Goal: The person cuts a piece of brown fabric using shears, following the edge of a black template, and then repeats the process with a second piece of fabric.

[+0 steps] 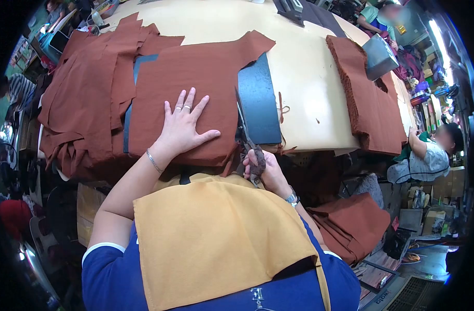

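The left hand (182, 127) lies flat, fingers spread, on a stack of brown cloth (195, 78) at the near edge of the tabletop (309, 78); its grip is open, pressing rather than holding. The right hand (260, 166), at about 4 o'clock from the left, has its grip closed on the handles of a pair of scissors (243, 124), whose blades point away toward 12 o'clock along the right edge of the stack. A dark pattern sheet (260, 103) shows from under the cloth just beside the blades.

To do this well, I judge the flat hand should keep the layers pinned close to the cut line so they do not creep, and the blades should follow the sheet's edge in long, steady bites, with the spread fingers staying clear of the steel.

At 9 to 11 o'clock a loose heap of more brown pieces (87, 93) crowds the stack and overlaps its left side. At 2 o'clock lies a second brown stack (371, 103) with a grey box-like thing (379, 54) on it, well apart. More brown cloth (351, 223) sits below the tabletop at 4 o'clock. A mustard apron (216, 243) hangs in front of the person. Another person (428, 155) works at 3 o'clock, away from the cut.
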